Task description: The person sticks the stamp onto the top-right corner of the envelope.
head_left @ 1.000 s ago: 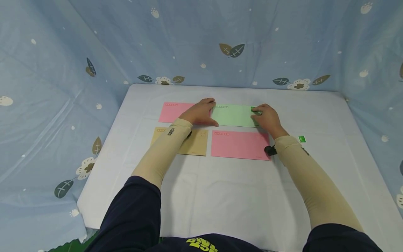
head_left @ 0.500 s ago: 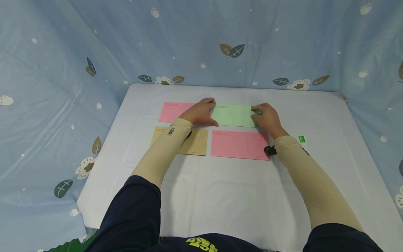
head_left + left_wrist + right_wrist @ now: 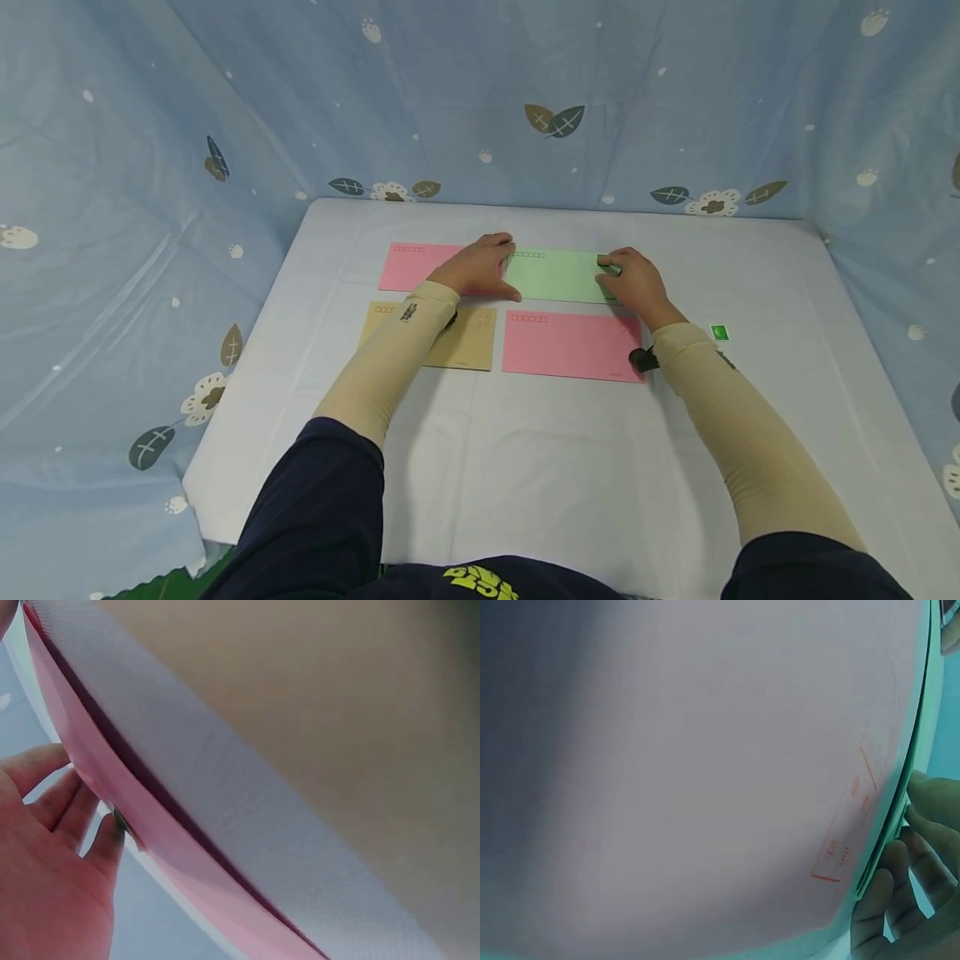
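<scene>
A pale blue fabric backdrop (image 3: pixel 472 75) printed with leaves, flowers and paw prints hangs around the far side and both ends of a white-covered table (image 3: pixel 480 475). A person in a dark navy shirt (image 3: pixel 322 492), wearing cream arm sleeves (image 3: pixel 390 375), stretches both arms over it. Four envelopes lie flat in two rows, each with small printed boxes at its upper left. In the near row, a tan envelope (image 3: pixel 461 348) sits left of a near pink envelope (image 3: pixel 570 346); in the far row, a far pink envelope (image 3: pixel 415 265) sits left of a green envelope (image 3: pixel 562 277). The left hand (image 3: pixel 477 268) rests over the right end of the far pink envelope, thumb and fingers spread wide and gripping nothing. The right hand (image 3: pixel 636 285) is at the green envelope's right end, thumb and forefinger apart, its fingertips touching a green stamp (image 3: pixel 602 261) at the upper right corner and mostly covering it. A black wrist device (image 3: pixel 642 359) overlaps the near pink envelope's right edge. Farther right, a loose stamp (image 3: pixel 720 332), green with a white border, lies on the table.
</scene>
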{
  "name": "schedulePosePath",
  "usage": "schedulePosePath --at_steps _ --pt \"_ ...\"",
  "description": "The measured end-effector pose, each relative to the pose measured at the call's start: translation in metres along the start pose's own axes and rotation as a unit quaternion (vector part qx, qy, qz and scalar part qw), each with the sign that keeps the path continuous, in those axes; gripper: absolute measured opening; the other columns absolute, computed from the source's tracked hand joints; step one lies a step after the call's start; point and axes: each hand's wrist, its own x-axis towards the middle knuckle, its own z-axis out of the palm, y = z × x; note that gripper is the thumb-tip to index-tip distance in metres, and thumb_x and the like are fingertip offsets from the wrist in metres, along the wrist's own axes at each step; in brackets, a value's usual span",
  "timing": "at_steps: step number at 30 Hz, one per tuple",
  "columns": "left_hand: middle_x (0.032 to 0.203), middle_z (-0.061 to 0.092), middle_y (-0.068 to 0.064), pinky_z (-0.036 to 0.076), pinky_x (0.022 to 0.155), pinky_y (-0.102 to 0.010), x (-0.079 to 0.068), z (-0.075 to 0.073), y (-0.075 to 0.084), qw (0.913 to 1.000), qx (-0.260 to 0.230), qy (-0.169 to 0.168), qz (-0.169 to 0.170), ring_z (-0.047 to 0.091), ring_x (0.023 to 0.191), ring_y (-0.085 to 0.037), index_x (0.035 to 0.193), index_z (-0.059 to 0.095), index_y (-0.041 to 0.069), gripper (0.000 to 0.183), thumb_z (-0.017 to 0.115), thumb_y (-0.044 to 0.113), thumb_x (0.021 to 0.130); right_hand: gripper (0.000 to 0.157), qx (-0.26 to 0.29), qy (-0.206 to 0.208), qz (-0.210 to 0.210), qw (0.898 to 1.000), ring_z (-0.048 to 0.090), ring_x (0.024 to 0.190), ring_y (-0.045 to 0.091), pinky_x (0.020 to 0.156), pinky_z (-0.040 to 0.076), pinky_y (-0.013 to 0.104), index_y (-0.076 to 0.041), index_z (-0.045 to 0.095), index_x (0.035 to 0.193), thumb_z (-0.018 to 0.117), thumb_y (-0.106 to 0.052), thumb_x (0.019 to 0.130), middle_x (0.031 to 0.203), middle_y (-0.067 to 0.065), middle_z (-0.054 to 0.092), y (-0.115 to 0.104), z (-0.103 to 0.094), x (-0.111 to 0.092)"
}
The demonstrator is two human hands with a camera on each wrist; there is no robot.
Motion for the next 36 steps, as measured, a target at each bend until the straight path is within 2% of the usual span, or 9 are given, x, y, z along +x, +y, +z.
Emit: schedulePosePath --at_steps 15,20,31,36 --pt "0.169 0.017 -0.005 0.016 0.125 -0.033 -0.0027 -0.0034 0.0033 1.0 0.001 -0.001 0.001 0.013 0.156 -0.02 0.162 0.027 0.008 0.115 0.077 0.068 0.078 0.042 0.001 -0.008 0.007 1.0 0.055 0.123 0.041 0.11 0.038 0.057 -0.001 0.063 0.138 0.065 -0.018 0.1 0.143 0.021 0.05 0.0013 0.0011 -0.0009" --pt "0.169 0.016 -0.005 0.016 0.125 -0.034 -0.0026 -0.003 0.0029 1.0 -0.003 -0.004 0.002 0.012 0.156 -0.021 0.162 0.026 0.008 0.115 0.077 0.068 0.078 0.042 0.003 -0.009 0.008 1.0 0.053 0.125 0.041 0.111 0.037 0.057 -0.001 0.063 0.137 0.065 -0.018 0.1 0.143 0.021 0.05 0.0016 0.0006 -0.0009" --pt "0.17 0.013 -0.004 0.013 0.126 -0.038 -0.0035 -0.0029 0.0044 0.9999 -0.012 -0.006 -0.008 0.007 0.156 -0.031 0.162 0.025 0.009 0.113 0.077 0.066 0.079 0.041 0.005 -0.005 0.007 1.0 0.054 0.124 0.041 0.111 0.038 0.056 0.0 0.063 0.136 0.065 -0.018 0.099 0.142 0.021 0.051 0.002 0.0004 -0.0006" --pt "0.17 0.012 -0.004 0.015 0.126 -0.038 -0.0042 -0.0033 0.0051 0.9997 -0.019 -0.009 -0.01 0.008 0.157 -0.027 0.162 0.024 0.009 0.114 0.078 0.065 0.079 0.041 0.004 -0.005 0.005 1.0 0.053 0.125 0.041 0.111 0.037 0.056 0.001 0.063 0.136 0.065 -0.017 0.099 0.142 0.022 0.051 0.0016 -0.0002 -0.0008"
